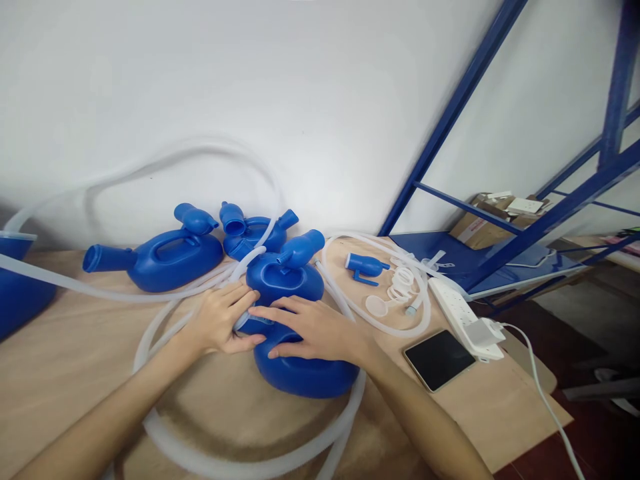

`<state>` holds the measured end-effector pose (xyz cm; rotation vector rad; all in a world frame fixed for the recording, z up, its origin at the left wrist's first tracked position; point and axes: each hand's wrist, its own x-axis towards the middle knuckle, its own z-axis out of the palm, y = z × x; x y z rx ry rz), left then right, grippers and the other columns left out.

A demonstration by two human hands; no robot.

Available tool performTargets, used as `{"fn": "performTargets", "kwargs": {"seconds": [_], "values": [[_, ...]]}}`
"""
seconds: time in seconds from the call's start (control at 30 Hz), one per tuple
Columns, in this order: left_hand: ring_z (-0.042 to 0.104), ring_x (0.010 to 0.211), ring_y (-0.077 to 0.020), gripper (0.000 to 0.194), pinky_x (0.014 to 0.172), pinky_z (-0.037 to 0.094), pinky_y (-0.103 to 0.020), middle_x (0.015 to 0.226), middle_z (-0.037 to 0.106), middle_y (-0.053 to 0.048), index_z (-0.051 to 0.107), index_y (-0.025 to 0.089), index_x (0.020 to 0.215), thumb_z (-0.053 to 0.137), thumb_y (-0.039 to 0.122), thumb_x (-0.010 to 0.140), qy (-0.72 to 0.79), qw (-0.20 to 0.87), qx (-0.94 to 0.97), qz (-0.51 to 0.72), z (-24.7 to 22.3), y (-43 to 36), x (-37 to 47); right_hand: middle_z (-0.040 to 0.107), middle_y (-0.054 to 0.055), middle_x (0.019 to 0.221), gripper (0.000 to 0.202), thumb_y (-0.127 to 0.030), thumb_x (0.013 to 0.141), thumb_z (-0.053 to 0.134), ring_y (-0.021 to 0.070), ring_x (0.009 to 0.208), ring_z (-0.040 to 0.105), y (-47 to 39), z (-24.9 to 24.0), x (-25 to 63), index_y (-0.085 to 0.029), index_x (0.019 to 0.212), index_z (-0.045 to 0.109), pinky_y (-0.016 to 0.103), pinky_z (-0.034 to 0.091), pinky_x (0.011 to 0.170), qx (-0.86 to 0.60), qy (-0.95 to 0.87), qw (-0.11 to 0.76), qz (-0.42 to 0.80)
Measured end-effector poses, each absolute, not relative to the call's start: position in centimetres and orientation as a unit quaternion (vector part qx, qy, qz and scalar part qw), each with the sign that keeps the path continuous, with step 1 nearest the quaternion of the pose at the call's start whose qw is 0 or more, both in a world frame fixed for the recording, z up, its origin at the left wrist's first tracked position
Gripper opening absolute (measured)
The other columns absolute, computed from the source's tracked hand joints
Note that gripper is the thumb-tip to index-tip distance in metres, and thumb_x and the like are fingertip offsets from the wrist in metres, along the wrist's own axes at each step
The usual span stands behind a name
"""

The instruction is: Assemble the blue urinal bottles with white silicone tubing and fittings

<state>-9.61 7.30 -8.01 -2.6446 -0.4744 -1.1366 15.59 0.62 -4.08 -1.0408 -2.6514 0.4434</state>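
Note:
A blue plastic urinal bottle [315,373] lies on its side in front of me, its neck pointing left. My left hand [225,320] is closed round the bottle's mouth, where a pale translucent lid [242,321] shows between the hands. My right hand [310,330] grips the bottle from above, with its fingers over the neck and the thumb against the body. Part of the mouth is hidden under my fingers. Just behind stands another blue bottle [267,277] with a blue spout piece [303,248] on it. A white hose [250,467] loops round the front bottle.
More blue bottles [175,263] stand along the wall, and one blue container [20,293] is at far left. On the right are a loose blue spout piece [367,265], white rings [400,283], a coiled hose, a phone [439,360], a power strip [453,307] and a blue metal rack [450,113].

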Motion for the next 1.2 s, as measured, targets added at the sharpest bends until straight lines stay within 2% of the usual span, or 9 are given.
{"fn": "performTargets", "kwargs": {"seconds": [0.23,0.4,0.6,0.73,0.9,1.1,1.2], "values": [[0.072,0.072,-0.0240,0.027,0.056,0.048,-0.032,0.086,0.076,-0.010,0.063,0.018,0.093,0.051,0.041,0.101,-0.225,0.124,-0.894,-0.367,-7.0,6.2,-8.8,0.064,0.008,0.144,0.066,-0.054,0.103,0.064,0.0280,0.133,0.060,0.7,-3.8,15.5,-0.035,0.162,0.040,0.045,0.051,0.110,-0.362,-0.901,0.139,0.193],[0.068,0.063,-0.0227,0.031,0.049,0.037,-0.032,0.077,0.073,-0.007,0.061,0.021,0.083,0.051,0.044,0.101,-0.273,0.125,-0.895,-0.329,-6.4,5.3,-8.5,0.065,0.007,0.137,0.067,-0.056,0.101,0.066,0.0289,0.130,0.061,1.0,-3.5,15.6,-0.038,0.160,0.040,0.044,0.053,0.105,-0.368,-0.897,0.133,0.205],[0.070,0.063,-0.0237,0.035,0.050,0.036,-0.033,0.077,0.074,-0.008,0.060,0.021,0.080,0.049,0.047,0.101,-0.301,0.128,-0.897,-0.297,-6.2,5.2,-8.6,0.066,0.008,0.135,0.068,-0.059,0.100,0.067,0.0306,0.131,0.061,0.9,-3.2,15.2,-0.038,0.159,0.041,0.044,0.056,0.096,-0.388,-0.890,0.113,0.208],[0.071,0.062,-0.0253,0.039,0.051,0.035,-0.033,0.078,0.076,-0.009,0.062,0.020,0.080,0.048,0.051,0.101,-0.342,0.134,-0.891,-0.268,-6.1,5.0,-8.4,0.067,0.008,0.138,0.072,-0.058,0.099,0.067,0.0322,0.135,0.059,1.1,-3.1,15.4,-0.039,0.162,0.039,0.047,0.054,0.102,-0.391,-0.887,0.113,0.219],[0.073,0.063,-0.0287,0.044,0.052,0.036,-0.034,0.082,0.079,-0.012,0.069,0.019,0.089,0.044,0.053,0.104,-0.383,0.139,-0.882,-0.237,-5.4,4.4,-7.8,0.066,0.008,0.146,0.085,-0.060,0.096,0.071,0.0300,0.138,0.061,1.7,-3.0,16.5,-0.036,0.167,0.032,0.047,0.049,0.112,-0.397,-0.862,0.160,0.272],[0.068,0.056,-0.0291,0.055,0.048,0.029,-0.035,0.071,0.076,-0.013,0.069,0.021,0.085,0.035,0.059,0.106,-0.421,0.148,-0.867,-0.221,-5.4,4.0,-7.4,0.061,0.012,0.154,0.077,-0.068,0.094,0.070,0.0353,0.142,0.057,1.7,-2.9,17.1,-0.030,0.158,0.050,0.053,0.047,0.115,-0.451,-0.851,0.124,0.238],[0.071,0.066,-0.0317,0.058,0.052,0.041,-0.038,0.080,0.077,-0.015,0.071,0.020,0.090,0.035,0.062,0.106,-0.405,0.107,-0.880,-0.224,-5.5,3.9,-7.8,0.063,0.011,0.149,0.078,-0.072,0.089,0.071,0.0346,0.139,0.059,1.4,-3.2,17.1,-0.027,0.152,0.058,0.051,0.049,0.114,-0.439,-0.864,0.099,0.224]]}}
